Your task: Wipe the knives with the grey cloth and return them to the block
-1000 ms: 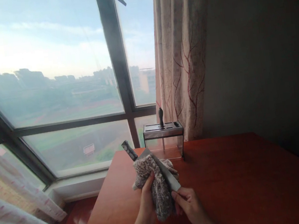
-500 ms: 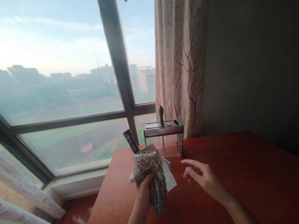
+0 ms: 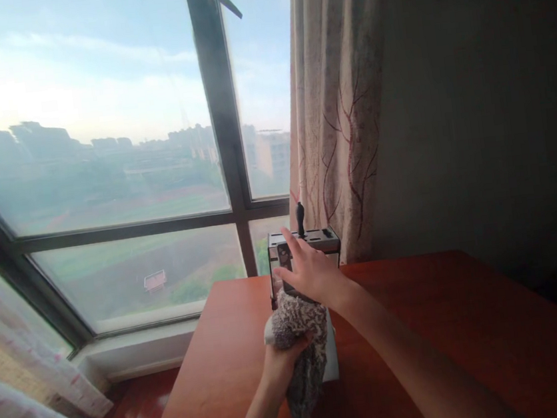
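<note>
1. Speckled grey-brown cloth is bunched around a knife blade, whose pale flat end shows below and right of the cloth, above the red-brown table.
2. Left hand is closed on the cloth from below, pinching it against the blade.
3. Right hand grips the dark knife handle just above the cloth, forefinger stretched up along it.
4. Knife block, clear-sided with a metal top, stands right behind the hands at the table's far edge; one dark handle sticks up from it.
5. Patterned curtain hangs behind the block, beside the window.
</note>
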Demonstrator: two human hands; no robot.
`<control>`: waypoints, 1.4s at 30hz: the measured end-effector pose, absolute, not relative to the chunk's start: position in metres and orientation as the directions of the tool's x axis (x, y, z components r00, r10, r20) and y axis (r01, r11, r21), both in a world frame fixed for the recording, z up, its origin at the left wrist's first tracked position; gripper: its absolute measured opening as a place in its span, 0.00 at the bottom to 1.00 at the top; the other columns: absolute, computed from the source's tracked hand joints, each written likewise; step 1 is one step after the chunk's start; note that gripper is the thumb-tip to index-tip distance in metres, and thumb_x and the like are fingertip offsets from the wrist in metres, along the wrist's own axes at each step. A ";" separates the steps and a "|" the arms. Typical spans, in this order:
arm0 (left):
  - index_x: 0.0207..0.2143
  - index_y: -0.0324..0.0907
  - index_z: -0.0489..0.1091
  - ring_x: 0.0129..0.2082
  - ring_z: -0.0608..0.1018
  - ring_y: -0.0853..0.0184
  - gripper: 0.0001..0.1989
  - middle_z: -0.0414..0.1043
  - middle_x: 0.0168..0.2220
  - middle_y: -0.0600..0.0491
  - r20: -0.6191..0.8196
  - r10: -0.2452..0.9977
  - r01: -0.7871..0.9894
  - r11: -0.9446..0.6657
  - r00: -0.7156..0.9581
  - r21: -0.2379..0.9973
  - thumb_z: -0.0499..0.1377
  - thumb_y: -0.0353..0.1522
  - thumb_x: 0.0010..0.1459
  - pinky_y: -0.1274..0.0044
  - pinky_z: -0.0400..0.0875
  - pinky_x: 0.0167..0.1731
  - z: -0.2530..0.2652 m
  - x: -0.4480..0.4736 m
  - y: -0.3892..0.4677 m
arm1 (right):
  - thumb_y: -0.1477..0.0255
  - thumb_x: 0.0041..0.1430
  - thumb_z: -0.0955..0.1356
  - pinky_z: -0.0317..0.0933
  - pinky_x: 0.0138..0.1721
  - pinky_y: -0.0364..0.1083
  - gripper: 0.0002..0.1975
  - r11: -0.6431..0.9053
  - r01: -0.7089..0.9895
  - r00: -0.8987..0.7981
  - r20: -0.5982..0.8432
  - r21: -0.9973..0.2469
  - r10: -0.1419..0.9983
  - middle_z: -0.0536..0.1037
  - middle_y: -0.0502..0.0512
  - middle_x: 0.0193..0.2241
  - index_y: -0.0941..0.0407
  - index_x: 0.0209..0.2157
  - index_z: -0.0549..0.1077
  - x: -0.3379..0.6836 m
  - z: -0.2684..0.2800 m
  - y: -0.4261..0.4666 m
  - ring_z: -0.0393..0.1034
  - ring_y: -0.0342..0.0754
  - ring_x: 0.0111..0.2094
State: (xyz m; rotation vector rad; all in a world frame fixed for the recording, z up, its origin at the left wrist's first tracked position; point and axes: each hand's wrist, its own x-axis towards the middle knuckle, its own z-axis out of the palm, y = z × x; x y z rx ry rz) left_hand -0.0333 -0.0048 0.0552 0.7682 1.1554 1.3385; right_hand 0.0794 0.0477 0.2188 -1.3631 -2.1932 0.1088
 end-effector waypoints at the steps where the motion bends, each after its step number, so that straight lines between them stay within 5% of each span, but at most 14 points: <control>1: 0.48 0.37 0.69 0.41 0.80 0.49 0.38 0.79 0.41 0.43 -0.177 0.976 -0.313 0.129 -0.130 0.941 0.74 0.36 0.32 0.63 0.75 0.40 0.055 -0.032 -0.006 | 0.61 0.59 0.65 0.63 0.40 0.51 0.38 0.460 0.830 -0.334 0.378 -0.316 0.863 0.72 0.65 0.51 0.51 0.66 0.44 0.076 0.220 0.049 0.73 0.60 0.43; 4: 0.51 0.38 0.68 0.44 0.79 0.49 0.40 0.79 0.43 0.43 -0.141 0.980 -0.277 0.099 -0.137 0.956 0.73 0.36 0.32 0.62 0.74 0.43 0.054 -0.029 -0.008 | 0.62 0.61 0.64 0.62 0.40 0.51 0.32 0.436 0.855 -0.344 0.325 -0.279 0.881 0.77 0.63 0.44 0.51 0.64 0.51 0.074 0.220 0.053 0.74 0.60 0.42; 11: 0.50 0.38 0.68 0.49 0.76 0.50 0.37 0.76 0.47 0.43 -0.021 0.978 -0.164 -0.014 -0.209 0.986 0.72 0.38 0.36 0.62 0.68 0.51 0.057 -0.020 -0.012 | 0.67 0.59 0.66 0.61 0.44 0.48 0.26 0.529 0.729 -0.324 0.462 -0.434 0.825 0.78 0.58 0.44 0.51 0.58 0.62 0.092 0.214 0.068 0.72 0.55 0.45; 16: 0.42 0.40 0.72 0.48 0.76 0.49 0.28 0.78 0.44 0.43 -0.018 0.979 -0.188 -0.021 -0.204 0.982 0.73 0.34 0.34 0.63 0.67 0.52 0.065 -0.020 -0.014 | 0.69 0.57 0.67 0.64 0.38 0.47 0.23 0.594 0.617 -0.255 0.584 -0.515 0.771 0.79 0.55 0.34 0.52 0.55 0.66 0.101 0.232 0.087 0.74 0.52 0.35; 22: 0.42 0.41 0.73 0.51 0.74 0.48 0.30 0.78 0.44 0.46 -0.012 0.983 -0.187 -0.022 -0.182 0.982 0.74 0.31 0.31 0.63 0.63 0.56 0.059 -0.025 -0.010 | 0.72 0.57 0.66 0.67 0.29 0.44 0.19 0.678 0.374 -0.165 0.674 -0.633 0.721 0.75 0.46 0.27 0.50 0.51 0.66 0.104 0.276 0.116 0.73 0.45 0.23; 32: 0.42 0.37 0.72 0.41 0.80 0.51 0.26 0.80 0.39 0.43 -0.255 0.957 -0.550 0.141 -0.136 0.823 0.71 0.34 0.39 0.63 0.73 0.45 0.070 -0.028 -0.011 | 0.76 0.61 0.62 0.69 0.31 0.44 0.20 0.863 0.347 -0.174 0.879 -0.366 0.443 0.74 0.50 0.35 0.51 0.55 0.60 0.084 0.353 0.149 0.72 0.43 0.26; 42: 0.42 0.36 0.72 0.42 0.80 0.51 0.26 0.79 0.40 0.42 -0.271 0.953 -0.555 0.154 -0.135 0.817 0.72 0.34 0.38 0.66 0.75 0.43 0.070 -0.025 -0.010 | 0.77 0.63 0.61 0.69 0.37 0.46 0.20 0.889 0.343 -0.184 0.907 -0.302 0.379 0.73 0.50 0.38 0.51 0.55 0.57 0.061 0.346 0.170 0.72 0.43 0.27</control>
